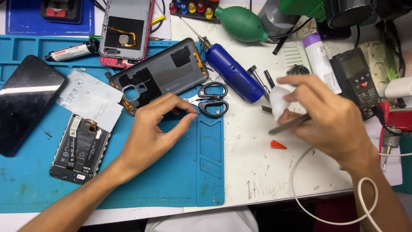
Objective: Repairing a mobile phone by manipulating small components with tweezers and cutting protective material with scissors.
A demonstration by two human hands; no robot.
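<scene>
My left hand point(156, 129) rests on the blue work mat point(180, 180), thumb and forefinger pinched on something very small beside black scissors point(212, 99). Just above it lies a grey phone back cover point(163, 73), inner side up. My right hand point(326, 116) hovers over the white table, holding a wad of white tissue point(281, 99) together with metal tweezers point(285, 125). An opened phone body point(79, 148) with its battery showing lies at the left on the mat.
A black phone screen point(23, 101), a white film sheet point(92, 99), a glue tube point(71, 50), a second back cover point(126, 30), a blue electric screwdriver point(234, 73), a green air blower point(240, 23), a multimeter point(356, 79), an orange cap point(277, 145) and a white cable point(300, 202) lie around.
</scene>
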